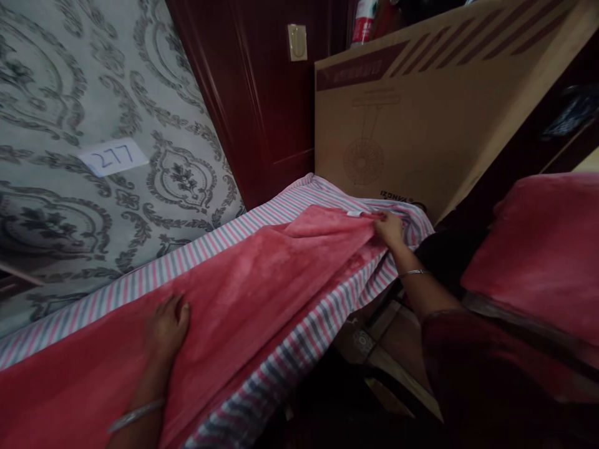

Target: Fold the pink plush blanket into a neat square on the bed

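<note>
A long red plush blanket (253, 274) lies spread over a striped sheet (299, 343) in pink, grey and white. My left hand (169, 324) rests on the blanket, its fingers stretched out and flat on the fabric. At the far right end, my right hand (388, 229) is closed on a corner of the blanket, and the cloth rises in a fold there. A small white label shows on the blanket's edge beside that hand. Bracelets circle both wrists.
Behind the sheet stands a big cardboard box (412, 118) with a printed drawing. Dark red panelling (276, 112) and patterned wallpaper (107, 81) with a paper marked 277 (113, 157) line the left. Folded red cloth (543, 255) sits at right, above a tiled floor (397, 337).
</note>
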A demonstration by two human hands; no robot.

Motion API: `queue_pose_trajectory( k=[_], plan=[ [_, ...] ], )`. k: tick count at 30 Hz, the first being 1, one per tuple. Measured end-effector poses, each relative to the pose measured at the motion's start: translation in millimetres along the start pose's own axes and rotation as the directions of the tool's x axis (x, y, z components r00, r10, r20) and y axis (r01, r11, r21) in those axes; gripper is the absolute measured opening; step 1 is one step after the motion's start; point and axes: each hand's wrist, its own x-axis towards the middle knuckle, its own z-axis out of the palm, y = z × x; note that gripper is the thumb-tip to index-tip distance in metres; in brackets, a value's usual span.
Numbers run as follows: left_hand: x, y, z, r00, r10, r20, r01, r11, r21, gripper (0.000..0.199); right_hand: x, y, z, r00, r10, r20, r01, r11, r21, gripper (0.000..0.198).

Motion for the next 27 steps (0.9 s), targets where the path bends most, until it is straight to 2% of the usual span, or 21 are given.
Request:
queue_pose_trajectory(
  k=[4, 7, 10, 14, 18, 23, 25, 27],
  plan=[
    [0, -1, 1, 1.0, -0.009, -0.009, 0.009, 0.999, -0.034, 0.059, -16, 14, 2, 0.996, 0.087, 0.013, -0.086, 0.994, -0.067, 0.046],
    [0, 1, 0, 1.0, -0.002, -0.011, 0.002, 0.999, -0.045, 0.06, -26, 19, 7, 0.996, 0.086, 0.03, -0.082, 0.989, -0.122, 0.043],
    [0, 2, -2, 1.0, 0.004, -0.023, -0.005, 0.999, -0.04, 0.056, -30, 15, 6, 0.999, 0.026, 0.022, -0.022, 0.985, -0.171, 0.043],
    [-1, 4, -4, 1.0, 0.006, -0.008, -0.006, 0.999, -0.041, 0.058, -31, -5, 2, 0.994, -0.103, 0.021, 0.105, 0.977, -0.185, 0.044],
    [-5, 4, -4, 1.0, 0.003, -0.009, -0.003, 1.0, -0.024, 0.055, -35, -26, 11, 0.968, -0.23, 0.096, 0.243, 0.958, -0.154, 0.041],
    [1, -7, -5, 1.0, -0.01, 0.008, 0.01, 0.999, -0.053, 0.053, -31, -32, 24, 0.954, -0.197, 0.227, 0.24, 0.954, -0.181, 0.026],
    [12, 0, -6, 0.999, -0.043, 0.014, 0.044, 0.996, -0.082, 0.05, -25, -32, 25, 0.955, -0.186, 0.23, 0.23, 0.956, -0.181, 0.026],
    [24, 27, -7, 1.0, -0.009, -0.012, 0.008, 0.992, -0.126, 0.049, -18, -36, 24, 0.96, -0.186, 0.209, 0.223, 0.96, -0.168, 0.03]
  ],
)
